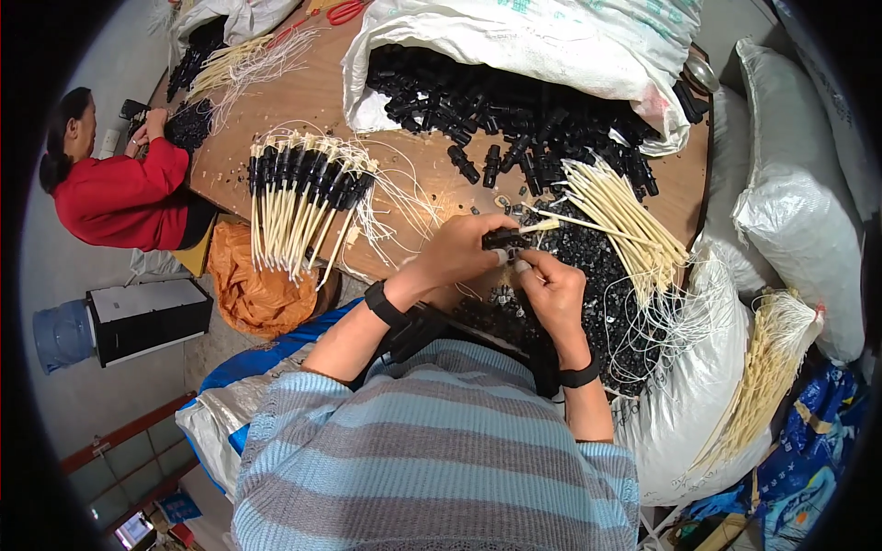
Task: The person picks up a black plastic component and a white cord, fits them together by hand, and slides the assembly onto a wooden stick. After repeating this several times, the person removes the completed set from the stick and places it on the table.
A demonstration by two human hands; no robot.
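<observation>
My left hand (pixel 459 246) is closed round a black plastic fitting (pixel 501 239), from which a cream-coloured tip points to the right. Close against it, my right hand (pixel 554 289) is pinched by the fitting's near side; whatever its fingertips hold is too small to make out. Small black pieces (pixel 629 335) lie in a dark heap under and right of my hands. On that heap rests a bundle of cream rods (pixel 625 220) with white strings. To the left lies a row of cream rods with black fittings on them (pixel 308 188), their white strings trailing right.
A white woven sack (pixel 524 32) spills black fittings (pixel 459 92) onto the brown table (pixel 230 165). Filled sacks (pixel 799 193) stand at the right, beside another rod bundle (pixel 758 376). An orange bag (pixel 262 285) sits left, below a co-worker in red (pixel 129 197). Red scissors (pixel 344 11) lie far back.
</observation>
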